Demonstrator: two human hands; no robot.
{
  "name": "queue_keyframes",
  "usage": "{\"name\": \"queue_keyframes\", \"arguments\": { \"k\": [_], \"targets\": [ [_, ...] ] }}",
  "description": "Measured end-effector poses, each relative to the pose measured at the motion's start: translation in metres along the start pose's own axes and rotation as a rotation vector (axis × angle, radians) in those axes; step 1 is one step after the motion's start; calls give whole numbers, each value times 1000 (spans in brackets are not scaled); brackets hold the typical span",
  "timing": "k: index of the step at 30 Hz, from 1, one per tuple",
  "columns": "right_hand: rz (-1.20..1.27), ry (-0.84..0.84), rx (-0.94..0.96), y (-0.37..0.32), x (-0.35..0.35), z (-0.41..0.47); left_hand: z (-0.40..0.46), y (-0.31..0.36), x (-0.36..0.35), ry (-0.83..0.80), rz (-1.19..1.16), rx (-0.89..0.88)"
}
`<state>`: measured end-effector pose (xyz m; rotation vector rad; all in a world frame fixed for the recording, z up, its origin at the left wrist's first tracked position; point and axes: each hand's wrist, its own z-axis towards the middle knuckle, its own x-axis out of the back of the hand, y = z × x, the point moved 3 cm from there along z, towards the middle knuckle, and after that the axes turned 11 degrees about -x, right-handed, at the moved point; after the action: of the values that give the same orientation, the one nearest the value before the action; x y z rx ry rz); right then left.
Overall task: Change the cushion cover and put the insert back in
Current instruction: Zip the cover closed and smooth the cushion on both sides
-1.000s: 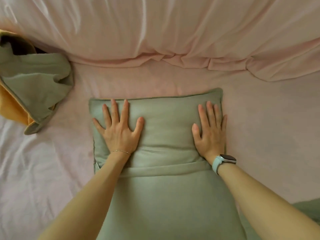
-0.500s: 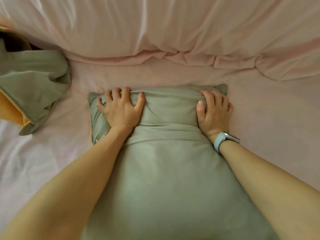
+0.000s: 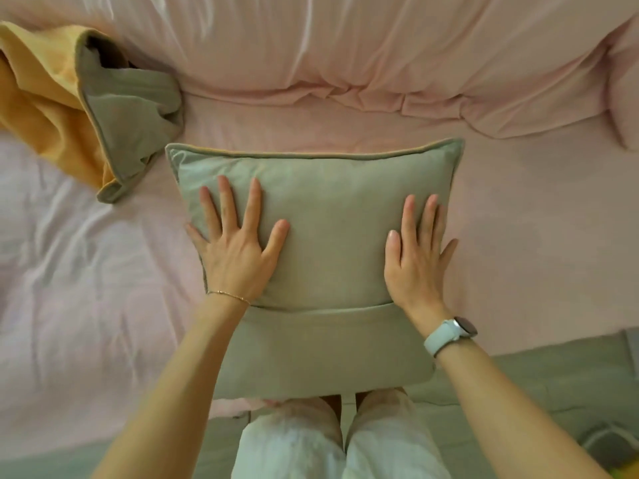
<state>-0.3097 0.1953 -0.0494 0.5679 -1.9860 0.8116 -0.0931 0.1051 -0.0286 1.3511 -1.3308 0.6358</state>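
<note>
Both hands flat, fingers straight, nothing in either grip: left hand (image 3: 235, 248) and right hand (image 3: 416, 257) press green cushion (image 3: 325, 236) on pink bed (image 3: 518, 236).

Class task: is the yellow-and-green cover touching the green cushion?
Apart. The head view shows a strip of pink sheet between the yellow-and-green cover and the green cushion.

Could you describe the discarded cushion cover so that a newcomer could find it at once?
On the pink bed, look left of the green cushion under both hands. The crumpled cover lies there: limp, empty, yellow on one side, unlike the plump all-green cushion.
</note>
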Motion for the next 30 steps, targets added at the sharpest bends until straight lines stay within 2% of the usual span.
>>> {"name": "queue_keyframes", "arguments": {
  "k": [6,10,11,13,15,17,23,27,30],
  "targets": [
    [-76,-110,4,24,-26,-50,-80,-31,-45,-76,-259,141],
    [-128,-225,-2,30,-43,-35,-67,-46,-63,-168,-258,118],
    [-118,-245,-21,29,-45,-25,-57,-49,-65,-162,-287,124],
    [-70,-253,-38,27,-44,-8,-39,-57,-58,-9,-410,121],
    [15,-123,57,29,-29,-1,-35,-66,-40,228,-401,39],
    [75,26,179,39,-13,-1,-42,-71,-25,355,-248,-105],
    [69,44,189,59,2,-4,-51,-70,-18,203,-257,-294],
    [113,50,182,56,22,3,-46,-69,-5,239,-307,-296],
    [-18,106,195,51,37,15,-51,-64,-9,193,-171,-363]
  ]
}}
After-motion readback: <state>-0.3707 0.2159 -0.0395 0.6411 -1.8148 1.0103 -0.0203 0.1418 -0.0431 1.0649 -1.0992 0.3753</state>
